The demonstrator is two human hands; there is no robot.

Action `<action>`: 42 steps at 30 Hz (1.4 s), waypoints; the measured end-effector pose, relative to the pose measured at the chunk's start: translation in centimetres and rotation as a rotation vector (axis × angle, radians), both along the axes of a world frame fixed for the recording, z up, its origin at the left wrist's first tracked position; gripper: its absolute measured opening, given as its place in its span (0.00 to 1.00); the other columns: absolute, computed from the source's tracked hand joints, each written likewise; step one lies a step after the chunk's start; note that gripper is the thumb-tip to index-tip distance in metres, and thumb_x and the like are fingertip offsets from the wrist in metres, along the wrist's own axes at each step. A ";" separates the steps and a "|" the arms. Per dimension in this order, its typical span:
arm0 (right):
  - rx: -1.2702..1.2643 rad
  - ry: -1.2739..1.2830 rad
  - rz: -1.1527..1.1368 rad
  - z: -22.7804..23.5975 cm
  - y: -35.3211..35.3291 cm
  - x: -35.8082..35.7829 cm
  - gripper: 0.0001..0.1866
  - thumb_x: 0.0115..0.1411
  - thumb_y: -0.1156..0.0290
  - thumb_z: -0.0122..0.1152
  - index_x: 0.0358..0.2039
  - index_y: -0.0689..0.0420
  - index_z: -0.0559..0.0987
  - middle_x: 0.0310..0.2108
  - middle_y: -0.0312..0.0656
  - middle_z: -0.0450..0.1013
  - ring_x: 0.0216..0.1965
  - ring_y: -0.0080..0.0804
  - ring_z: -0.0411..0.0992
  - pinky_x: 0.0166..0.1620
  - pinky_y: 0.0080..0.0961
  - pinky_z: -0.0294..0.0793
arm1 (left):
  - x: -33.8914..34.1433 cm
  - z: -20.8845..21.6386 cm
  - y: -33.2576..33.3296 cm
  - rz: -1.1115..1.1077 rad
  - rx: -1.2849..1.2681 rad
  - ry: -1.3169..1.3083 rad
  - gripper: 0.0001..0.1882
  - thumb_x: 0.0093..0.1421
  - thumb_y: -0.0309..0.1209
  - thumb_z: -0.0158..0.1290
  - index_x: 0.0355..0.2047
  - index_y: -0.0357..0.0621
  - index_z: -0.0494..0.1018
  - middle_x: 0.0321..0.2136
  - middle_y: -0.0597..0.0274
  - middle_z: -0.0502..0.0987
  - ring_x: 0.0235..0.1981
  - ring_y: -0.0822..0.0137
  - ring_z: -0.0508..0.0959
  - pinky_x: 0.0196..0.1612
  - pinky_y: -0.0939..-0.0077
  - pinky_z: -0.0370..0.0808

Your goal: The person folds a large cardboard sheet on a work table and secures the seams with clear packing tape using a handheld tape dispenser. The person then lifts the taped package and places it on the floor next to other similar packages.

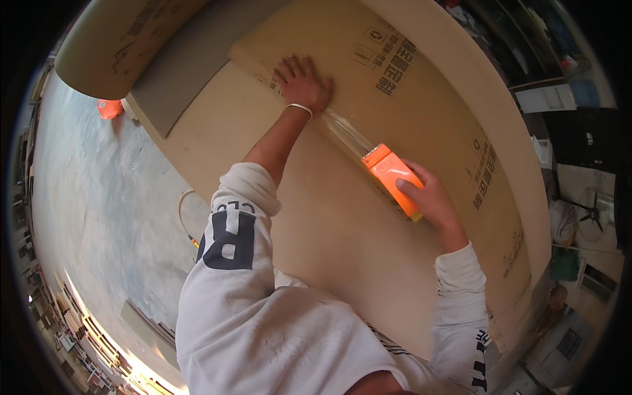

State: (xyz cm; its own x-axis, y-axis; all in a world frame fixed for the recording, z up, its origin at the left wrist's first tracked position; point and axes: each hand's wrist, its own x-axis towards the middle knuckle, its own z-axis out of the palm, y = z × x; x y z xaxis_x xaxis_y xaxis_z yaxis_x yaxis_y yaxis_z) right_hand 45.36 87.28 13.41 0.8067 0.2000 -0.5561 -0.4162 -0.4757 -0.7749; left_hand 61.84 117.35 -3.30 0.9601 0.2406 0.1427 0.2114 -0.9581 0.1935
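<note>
My right hand [429,196] grips an orange tape dispenser [395,173] over a large brown printed cardboard sheet [434,125]. From the dispenser a strip of clear tape [347,131] runs up and left along the sheet's edge, toward my left hand [305,87]. That hand lies flat on the cardboard with its fingers spread, its palm near the start of the tape. Beneath the sheet shows a paler tan surface [296,197]. A white band circles my left wrist.
A big roll of brown printed sheet [125,46] lies at the upper left, beside a grey-brown panel [197,79]. An orange object [109,108] sits on the grey floor [99,197]. A thin hose [182,210] hangs past the left edge. Shelves and a fan [592,212] stand at the right.
</note>
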 end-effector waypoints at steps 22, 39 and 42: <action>-0.401 -0.037 -0.053 -0.5 -19.9 -15.1 0.29 0.65 0.63 0.65 0.64 0.60 0.74 0.56 0.46 0.77 0.56 0.36 0.76 0.58 0.33 0.73 | -19.1 0.3 -22.4 -0.649 -0.230 -0.168 0.37 0.69 0.50 0.44 0.72 0.43 0.58 0.74 0.42 0.51 0.76 0.40 0.44 0.72 0.29 0.31; 0.051 0.030 -0.009 -1.9 -25.7 -16.6 0.29 0.61 0.58 0.66 0.60 0.60 0.77 0.49 0.46 0.79 0.49 0.35 0.77 0.52 0.35 0.76 | -22.2 1.2 -33.3 -0.386 0.098 -0.040 0.45 0.68 0.64 0.37 0.75 0.45 0.51 0.76 0.41 0.45 0.76 0.37 0.40 0.66 0.15 0.30; -0.084 -0.139 0.052 -2.2 -30.2 -18.5 0.29 0.61 0.59 0.66 0.60 0.59 0.77 0.48 0.46 0.79 0.48 0.35 0.77 0.52 0.34 0.76 | -21.9 1.2 -33.8 -0.359 0.102 -0.030 0.44 0.68 0.63 0.38 0.74 0.47 0.52 0.76 0.44 0.47 0.77 0.39 0.42 0.67 0.18 0.32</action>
